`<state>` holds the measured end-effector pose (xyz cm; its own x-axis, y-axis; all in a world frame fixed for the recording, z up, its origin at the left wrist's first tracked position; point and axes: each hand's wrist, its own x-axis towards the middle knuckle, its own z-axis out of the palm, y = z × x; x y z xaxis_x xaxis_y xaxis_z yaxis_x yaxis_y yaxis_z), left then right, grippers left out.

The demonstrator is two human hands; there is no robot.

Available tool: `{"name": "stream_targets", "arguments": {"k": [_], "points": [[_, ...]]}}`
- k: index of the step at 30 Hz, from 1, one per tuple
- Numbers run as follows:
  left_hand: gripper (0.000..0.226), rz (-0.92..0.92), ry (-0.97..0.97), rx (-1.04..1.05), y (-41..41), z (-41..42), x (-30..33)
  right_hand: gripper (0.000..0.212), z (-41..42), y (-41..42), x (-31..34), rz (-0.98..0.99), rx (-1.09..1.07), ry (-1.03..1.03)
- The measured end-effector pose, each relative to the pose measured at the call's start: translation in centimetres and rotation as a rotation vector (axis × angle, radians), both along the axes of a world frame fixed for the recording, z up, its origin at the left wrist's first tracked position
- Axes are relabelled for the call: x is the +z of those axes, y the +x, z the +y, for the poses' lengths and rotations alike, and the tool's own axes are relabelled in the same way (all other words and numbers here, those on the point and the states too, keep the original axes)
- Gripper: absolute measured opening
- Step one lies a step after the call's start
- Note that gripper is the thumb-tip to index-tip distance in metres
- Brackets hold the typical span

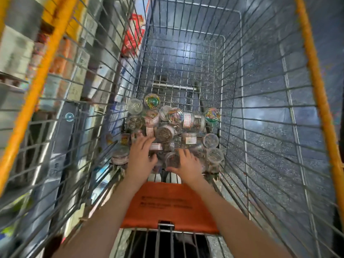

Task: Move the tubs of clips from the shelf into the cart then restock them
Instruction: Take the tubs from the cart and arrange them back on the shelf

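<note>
Several clear round tubs of clips lie piled at the near end of the wire cart. Some hold coloured clips, others silver ones. Both my arms reach down into the cart. My left hand lies over the pile with its fingers spread and straight, the fingertips touching a labelled tub. My right hand has its thumb below and its fingers above a small clear tub of dark clips, curled round it.
The cart's orange rim runs along both sides, and an orange seat flap sits under my forearms. Store shelves with boxed goods stand close on the left. Dark speckled floor shows through the far half of the basket.
</note>
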<state>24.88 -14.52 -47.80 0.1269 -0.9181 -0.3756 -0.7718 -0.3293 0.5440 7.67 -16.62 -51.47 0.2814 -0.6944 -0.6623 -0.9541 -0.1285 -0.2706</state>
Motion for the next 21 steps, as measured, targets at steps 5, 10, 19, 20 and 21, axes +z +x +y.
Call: {"name": "stream_targets", "arguments": {"k": [5,10,19,20,21], "points": [[0.048,0.074,0.034,0.049,0.3,1.6,0.7,0.077,0.4,1.2,-0.2,0.01,-0.011,0.008],[0.058,0.093,0.103,0.013,1.1,2.5,1.2,0.074,0.2,0.5,0.4,-0.06,-0.103,0.043],[0.072,0.12,0.285,-0.132,0.4,0.8,3.6,0.069,-1.5,-0.5,3.9,-0.376,-0.41,0.198],[0.076,0.134,0.287,-0.146,0.2,0.6,4.0,0.069,-1.8,-0.7,4.4,-0.405,-0.441,0.196],[0.081,0.16,0.293,-0.144,0.0,0.3,4.2,0.069,-2.1,-0.8,4.9,-0.426,-0.461,0.2]]}}
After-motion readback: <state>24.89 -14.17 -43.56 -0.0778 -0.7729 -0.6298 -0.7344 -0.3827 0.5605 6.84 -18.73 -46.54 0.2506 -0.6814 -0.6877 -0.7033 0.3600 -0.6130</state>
